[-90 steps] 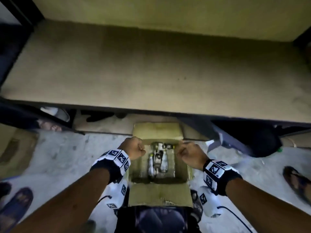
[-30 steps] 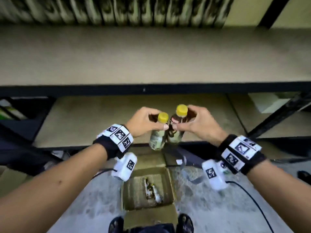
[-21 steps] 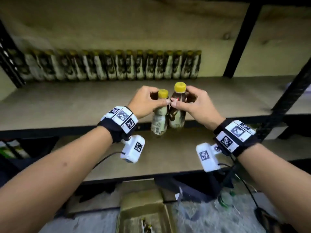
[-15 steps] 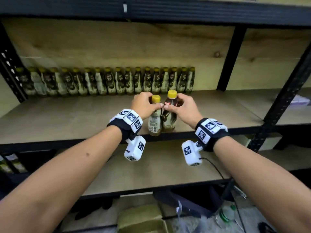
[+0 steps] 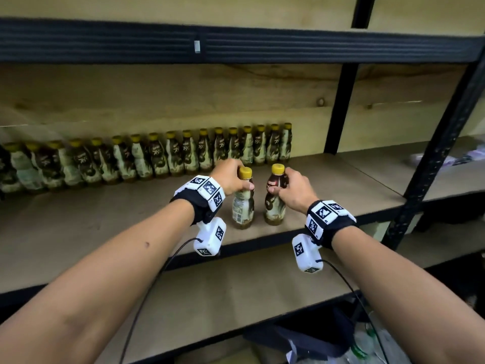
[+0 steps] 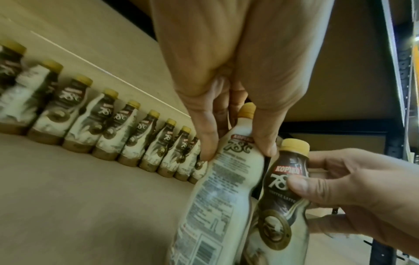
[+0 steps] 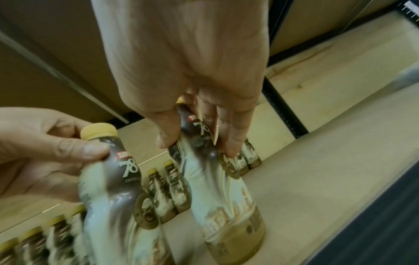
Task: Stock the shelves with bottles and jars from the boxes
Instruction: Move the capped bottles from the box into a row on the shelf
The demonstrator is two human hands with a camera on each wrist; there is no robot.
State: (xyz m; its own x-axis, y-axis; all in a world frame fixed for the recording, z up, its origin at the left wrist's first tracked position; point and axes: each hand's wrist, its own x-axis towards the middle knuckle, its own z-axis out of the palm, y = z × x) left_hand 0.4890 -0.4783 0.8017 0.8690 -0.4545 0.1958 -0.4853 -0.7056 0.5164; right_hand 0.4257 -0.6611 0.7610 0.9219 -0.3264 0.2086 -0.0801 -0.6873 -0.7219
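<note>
Metal rack with a wooden shelf (image 5: 78, 227); a row of bottles (image 5: 168, 156) lines its back wall. Near the front edge, the left hand (image 5: 228, 177) grasps the left bottle (image 5: 242, 206) by the neck, and the right hand (image 5: 294, 190) grasps the right bottle (image 5: 274, 203) likewise. Both bottles are upright and apart, apparently at the board. Risk: top-held bottles, released before settling, may tip and roll off the nearby edge.
</note>
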